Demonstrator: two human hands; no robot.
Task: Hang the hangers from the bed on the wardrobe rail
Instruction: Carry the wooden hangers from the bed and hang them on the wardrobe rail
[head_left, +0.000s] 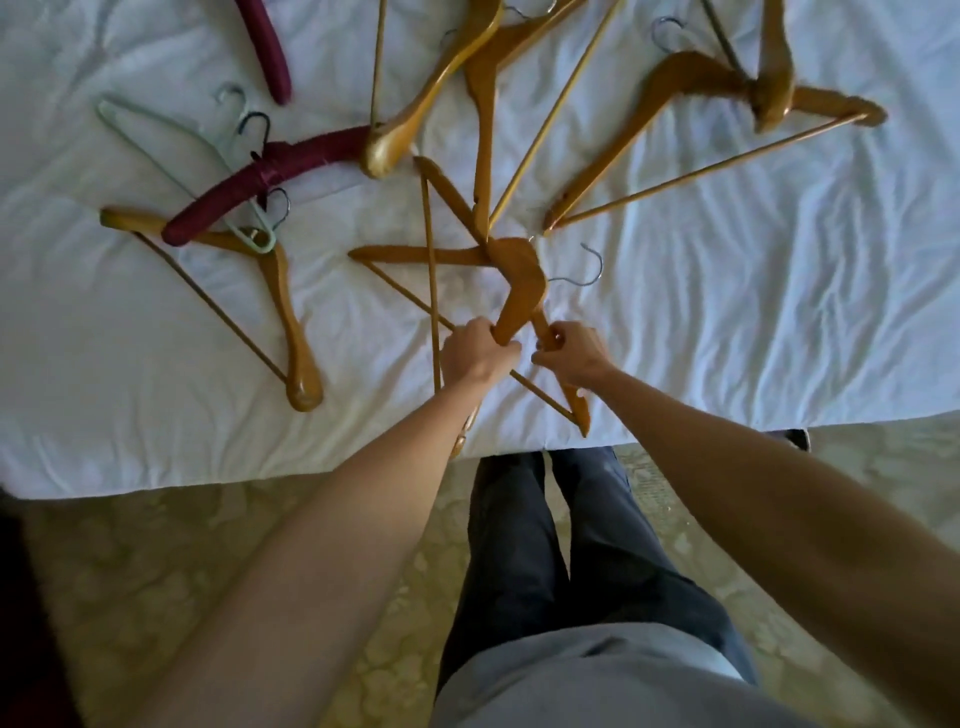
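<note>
Both arms outstretched, left hand (475, 351) and right hand (571, 351) gripping wooden hangers (519, 283)

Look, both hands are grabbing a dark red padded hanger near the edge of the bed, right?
Not quite. In the head view, the left hand and right hand each have a grip on a wooden hanger, near the bed edge. The dark red padded hanger lies untouched farther left.

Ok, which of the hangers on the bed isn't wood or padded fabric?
The pale green thin hanger at the left of the bed. It lies crossed under the maroon padded hanger; the others nearby are wooden or maroon.
</note>
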